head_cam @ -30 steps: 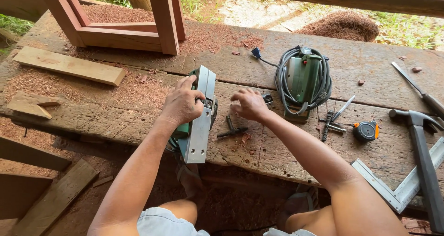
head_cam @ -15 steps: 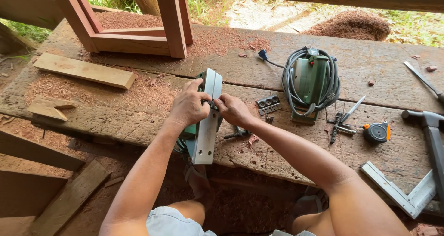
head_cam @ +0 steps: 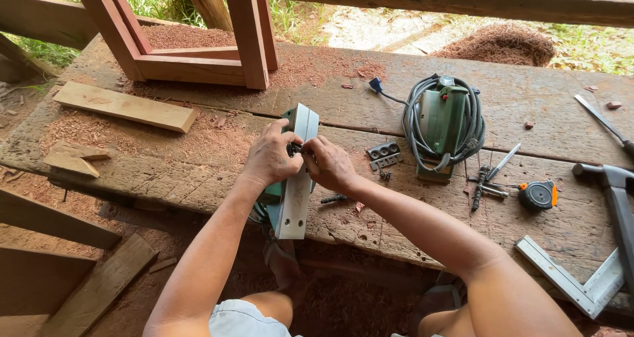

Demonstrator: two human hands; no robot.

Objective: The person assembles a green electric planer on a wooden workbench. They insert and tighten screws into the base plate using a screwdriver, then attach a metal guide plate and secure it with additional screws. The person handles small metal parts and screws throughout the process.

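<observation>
Weathered grey planks are forming the workbench (head_cam: 198,178), and its near edge is running just under the person's forearms. A green electric planer (head_cam: 294,178) with a pale metal sole is lying on its side, its lower end jutting past that edge. The left hand (head_cam: 271,158) is gripping the planer's body from the left, fingers curled round it. The right hand (head_cam: 330,165) is pressing against the sole from the right, fingertips pinched on something small at the middle; what it is cannot be told. Bare, sawdust-strewn bench is lying open to the left, up to a wood offcut (head_cam: 125,106). To the right, a small metal plate (head_cam: 384,154) is sitting near, and a second green tool (head_cam: 441,122) wrapped in cable farther off.
</observation>
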